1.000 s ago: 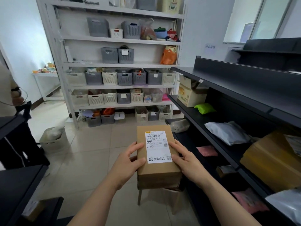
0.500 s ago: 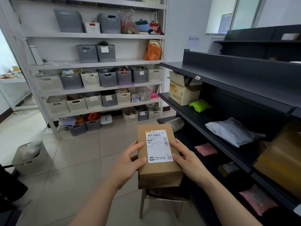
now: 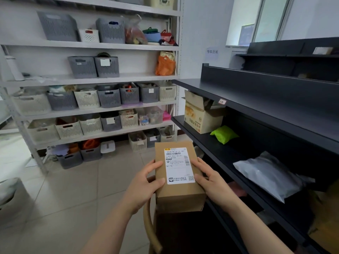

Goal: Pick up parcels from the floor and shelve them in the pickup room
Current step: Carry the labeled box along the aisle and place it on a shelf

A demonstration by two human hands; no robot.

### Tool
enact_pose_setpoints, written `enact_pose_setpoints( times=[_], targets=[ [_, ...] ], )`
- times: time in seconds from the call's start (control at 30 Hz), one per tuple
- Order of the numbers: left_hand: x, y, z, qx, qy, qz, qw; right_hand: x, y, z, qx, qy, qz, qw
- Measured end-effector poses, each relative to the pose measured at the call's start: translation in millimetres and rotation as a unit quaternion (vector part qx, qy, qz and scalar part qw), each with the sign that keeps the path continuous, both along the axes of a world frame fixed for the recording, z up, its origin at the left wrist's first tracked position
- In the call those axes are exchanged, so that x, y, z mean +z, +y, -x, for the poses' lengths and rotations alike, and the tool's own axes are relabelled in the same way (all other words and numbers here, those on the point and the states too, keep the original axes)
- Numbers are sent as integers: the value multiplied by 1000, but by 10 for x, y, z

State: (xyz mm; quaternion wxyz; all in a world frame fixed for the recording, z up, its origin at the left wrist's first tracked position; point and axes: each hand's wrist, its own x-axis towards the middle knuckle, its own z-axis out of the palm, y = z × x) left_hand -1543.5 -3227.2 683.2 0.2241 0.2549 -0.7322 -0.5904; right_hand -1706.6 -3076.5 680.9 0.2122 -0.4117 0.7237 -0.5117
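Both hands clasp a brown cardboard parcel (image 3: 178, 178) in front of the chest, label up: the left hand (image 3: 142, 186) curls around its left edge, the right hand (image 3: 213, 182) around its right. Just right stands a black shelf (image 3: 211, 143) carrying a grey mailer bag (image 3: 269, 175), a green packet (image 3: 223, 133) and an open carton (image 3: 200, 114). Farther back, a white rack (image 3: 91, 79) holds baskets.

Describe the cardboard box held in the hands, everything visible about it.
The cardboard box is a plain brown, oblong carton that looks closed, held lengthwise away from the person with its top face up. A white shipping label with barcodes, a QR code and printed text covers much of that face. The left hand grips its left side and the right hand its right, thumbs on top. It is in the air beside the black shelf, not resting on it.
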Motion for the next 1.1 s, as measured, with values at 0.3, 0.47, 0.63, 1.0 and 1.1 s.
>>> enact_pose_setpoints(
  times=[0.3, 0.47, 0.63, 1.0, 1.1],
  targets=[
    [-55, -516, 833, -18, -6, -13, 1000, 13, -476, 751, -27, 6, -17, 999],
    [-77, -779, 1159, -40, -11, -6, 999, 60, -666, 982, -37, 3, -17, 999],
    [-80, -1165, 1486, -78, -11, -8, 997, 99, -919, 1128, -84, 1, -19, 996],
    [-21, -2424, 1932, -192, -25, 1, 981, 79, -1862, 1116, -210, -22, -28, 977],
    [-1, -2705, 2030, -231, -29, 2, 973, 103, -2075, 1049, -247, -15, -24, 969]
  ],
)
